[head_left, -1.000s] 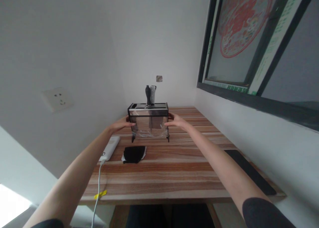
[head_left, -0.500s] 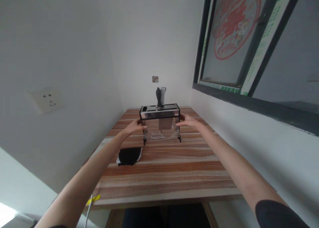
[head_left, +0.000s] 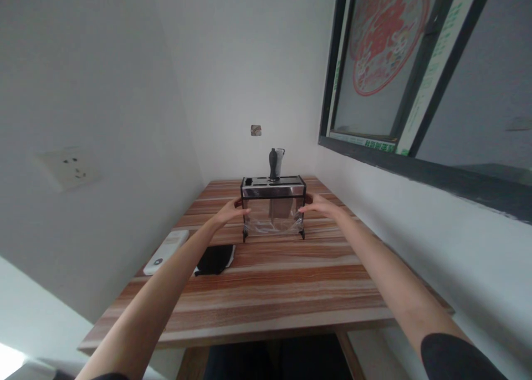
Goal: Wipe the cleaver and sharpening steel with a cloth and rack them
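Note:
A knife holder (head_left: 273, 191) with a metal top, black end frames and clear sides stands upright on the far part of the wooden table. A black-handled knife (head_left: 272, 164) sits in its top slot, its broad blade showing through the clear side. Beside that handle rises a greyish-white upright piece (head_left: 279, 163) whose kind I cannot make out. My left hand (head_left: 231, 211) grips the holder's left end, thumb across the front. My right hand (head_left: 316, 204) holds the right end in the same way. Most of the fingers on both hands are hidden behind the ends.
A folded black cloth-like item (head_left: 215, 259) with a pale edge lies on the striped wooden table (head_left: 291, 291), near my left forearm. Left of it is a white, long flat device (head_left: 166, 251). Walls and a dark window frame (head_left: 374, 155) border the table.
The knife holder has shifted slightly right, with both hands still on its ends. My left forearm has moved right, uncovering the white device. A yellow strip and cable at lower left are out of sight.

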### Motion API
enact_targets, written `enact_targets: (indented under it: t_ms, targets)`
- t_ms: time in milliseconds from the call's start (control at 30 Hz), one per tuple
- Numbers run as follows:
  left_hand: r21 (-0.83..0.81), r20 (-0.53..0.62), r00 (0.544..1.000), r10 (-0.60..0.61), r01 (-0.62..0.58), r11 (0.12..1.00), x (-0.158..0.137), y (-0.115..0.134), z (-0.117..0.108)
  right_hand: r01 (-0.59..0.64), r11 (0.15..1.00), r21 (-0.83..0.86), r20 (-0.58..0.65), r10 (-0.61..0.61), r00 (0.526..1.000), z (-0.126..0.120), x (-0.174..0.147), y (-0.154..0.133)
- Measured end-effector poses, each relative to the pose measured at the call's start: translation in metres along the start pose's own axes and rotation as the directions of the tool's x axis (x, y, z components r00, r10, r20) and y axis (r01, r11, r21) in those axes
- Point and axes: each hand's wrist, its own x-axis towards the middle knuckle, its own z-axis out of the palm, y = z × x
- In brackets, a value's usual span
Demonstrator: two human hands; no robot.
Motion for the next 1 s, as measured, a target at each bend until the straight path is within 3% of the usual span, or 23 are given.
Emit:
enact_targets:
  t_ms: [500, 733, 900, 1000]
  targets:
    - [0.022, 0.034, 0.999, -0.009, 0.009, 1.000, -0.010, 0.001, 0.000, 0.012, 1.000, 0.029, -0.007, -0.011, 1.000, 0.006, -0.002, 0.008]
    - [0.104, 0.081, 0.996, 0.025, -0.033, 0.994, -0.017, -0.003, -0.004, 0.056, 0.998, 0.005, -0.028, -0.056, 0.998, 0.013, -0.008, 0.008]
    - [0.278, -0.069, 0.998, 0.000, 0.020, 0.960, -0.042, -0.019, -0.040, 0.097, 0.992, -0.083, -0.189, -0.111, 0.976, 0.023, -0.026, 0.016]
    - [0.411, -0.135, 0.991, -0.024, 0.078, 0.908, -0.067, -0.027, -0.067, 0.091, 0.982, -0.163, -0.389, -0.149, 0.909, 0.034, -0.046, 0.021]
